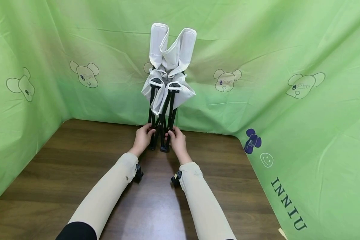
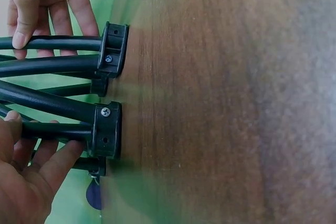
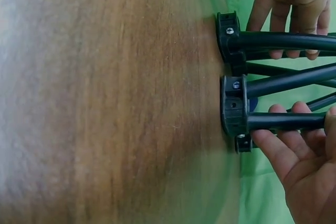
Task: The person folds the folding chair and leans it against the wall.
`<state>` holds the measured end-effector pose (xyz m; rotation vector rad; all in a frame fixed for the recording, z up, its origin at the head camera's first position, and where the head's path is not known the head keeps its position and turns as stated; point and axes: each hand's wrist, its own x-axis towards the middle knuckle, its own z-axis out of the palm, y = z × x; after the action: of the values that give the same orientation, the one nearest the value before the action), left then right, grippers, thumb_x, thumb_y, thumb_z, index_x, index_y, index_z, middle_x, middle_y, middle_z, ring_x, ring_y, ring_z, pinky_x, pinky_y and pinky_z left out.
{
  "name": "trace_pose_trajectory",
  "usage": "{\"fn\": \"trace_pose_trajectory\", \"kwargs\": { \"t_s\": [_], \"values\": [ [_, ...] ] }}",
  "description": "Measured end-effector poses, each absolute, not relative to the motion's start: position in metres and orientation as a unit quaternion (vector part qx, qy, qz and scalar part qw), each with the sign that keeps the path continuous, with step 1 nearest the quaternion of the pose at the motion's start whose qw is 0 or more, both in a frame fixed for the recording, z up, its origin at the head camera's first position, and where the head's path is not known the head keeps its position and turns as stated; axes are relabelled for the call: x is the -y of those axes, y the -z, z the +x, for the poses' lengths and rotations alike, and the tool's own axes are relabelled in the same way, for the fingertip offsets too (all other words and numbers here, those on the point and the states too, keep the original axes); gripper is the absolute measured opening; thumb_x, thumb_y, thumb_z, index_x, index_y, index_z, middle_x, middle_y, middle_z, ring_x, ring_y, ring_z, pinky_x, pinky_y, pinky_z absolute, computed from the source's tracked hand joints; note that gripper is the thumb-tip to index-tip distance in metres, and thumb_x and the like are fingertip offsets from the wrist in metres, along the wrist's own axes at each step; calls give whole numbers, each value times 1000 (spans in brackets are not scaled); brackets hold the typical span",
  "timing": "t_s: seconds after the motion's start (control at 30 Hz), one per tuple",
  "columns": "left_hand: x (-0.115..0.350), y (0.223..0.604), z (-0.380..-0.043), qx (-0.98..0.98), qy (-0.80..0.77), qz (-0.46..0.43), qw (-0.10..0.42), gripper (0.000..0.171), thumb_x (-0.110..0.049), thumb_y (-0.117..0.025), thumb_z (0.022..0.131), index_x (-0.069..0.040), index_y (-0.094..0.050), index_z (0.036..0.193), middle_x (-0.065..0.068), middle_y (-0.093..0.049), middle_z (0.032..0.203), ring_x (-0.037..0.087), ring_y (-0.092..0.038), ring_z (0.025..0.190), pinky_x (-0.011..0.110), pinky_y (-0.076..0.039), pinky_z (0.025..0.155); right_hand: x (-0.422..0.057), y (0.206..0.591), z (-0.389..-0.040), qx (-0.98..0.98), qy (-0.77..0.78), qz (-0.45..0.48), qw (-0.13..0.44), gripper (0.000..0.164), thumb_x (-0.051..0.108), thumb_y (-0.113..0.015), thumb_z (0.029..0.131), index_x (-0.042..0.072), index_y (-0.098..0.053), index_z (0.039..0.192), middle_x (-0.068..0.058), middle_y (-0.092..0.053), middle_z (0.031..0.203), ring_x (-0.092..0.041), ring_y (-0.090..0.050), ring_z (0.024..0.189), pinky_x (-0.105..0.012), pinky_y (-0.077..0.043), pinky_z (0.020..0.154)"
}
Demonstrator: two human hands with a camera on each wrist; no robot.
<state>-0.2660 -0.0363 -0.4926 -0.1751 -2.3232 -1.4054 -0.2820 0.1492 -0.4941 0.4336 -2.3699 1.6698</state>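
Observation:
A small folding chair (image 1: 168, 66) with white fabric and black tubular legs stands upright, bunched together, near the table's back edge. Low on its left side, my left hand (image 1: 142, 137) grips a leg, thumb in front and fingers behind. Opposite it, my right hand (image 1: 177, 140) holds a right leg the same way. Up close in the left wrist view, a black plastic foot (image 2: 107, 129) with a screw joins two tubes beside my left fingers. Another foot (image 3: 233, 106) shows beside my right hand in the right wrist view. The feet appear to touch the tabletop.
A brown wood-grain table (image 1: 156, 206) spreads in front of me. Green cloth (image 1: 114, 40) printed with bear heads hangs behind it and along both sides. In the left wrist view, a dark round tag (image 2: 94, 194) hangs by a foot.

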Motion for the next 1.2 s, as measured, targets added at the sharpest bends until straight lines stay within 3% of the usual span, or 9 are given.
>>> {"fn": "trace_pose_trajectory", "kwargs": {
  "t_s": [0.17,0.4,0.93,1.2],
  "values": [
    [35,490,-265,841,498,-60,203,30,-15,-63,103,-2,-66,130,18,-72,106,30,-68,93,44,-55,81,-149,495,-283,805,-566,142,109,25,18,-53,108,5,-61,127,-26,-74,106,-42,-75,93,-31,-60,60],
    [34,491,-263,845,493,-59,199,31,-14,-63,103,-1,-65,131,18,-71,106,30,-66,92,43,-55,80,-149,496,-281,809,-563,132,106,23,17,-54,108,7,-62,126,-24,-74,106,-40,-75,94,-36,-60,62],
    [33,492,-262,848,486,-64,200,42,-13,-61,104,1,-56,143,23,-68,116,35,-67,103,47,-56,88,-148,489,-274,831,-534,109,108,25,18,-54,108,10,-63,130,-17,-76,106,-32,-76,93,-28,-55,60],
    [30,495,-266,848,483,-56,212,42,-9,-60,104,3,-54,144,26,-66,125,37,-65,115,48,-54,96,-147,484,-277,830,-540,107,84,26,13,-55,107,5,-62,131,-20,-75,105,-38,-74,95,-27,-53,58]
  ]
}}
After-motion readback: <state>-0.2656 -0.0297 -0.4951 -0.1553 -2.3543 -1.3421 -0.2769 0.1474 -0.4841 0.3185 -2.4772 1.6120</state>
